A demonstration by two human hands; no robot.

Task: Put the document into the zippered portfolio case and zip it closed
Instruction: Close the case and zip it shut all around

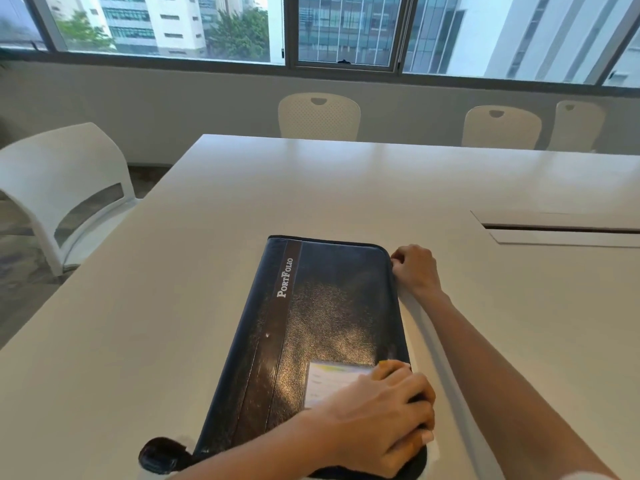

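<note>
A dark leather portfolio case point(311, 327) marked "PortFolio" lies flat with its cover down on the white table point(173, 306). My left hand point(384, 417) presses flat on its near right corner, partly covering a clear card pocket point(329, 379). My right hand point(414, 268) is pinched at the far right corner of the case, where the zipper runs; the puller itself is hidden by my fingers. A black strap loop point(161, 455) sticks out at the near left corner. No document is visible.
A cable slot with a flap point(561, 230) is cut into the table at right. White chairs stand to the left point(65, 195) and along the far side point(318, 116). Windows run behind them.
</note>
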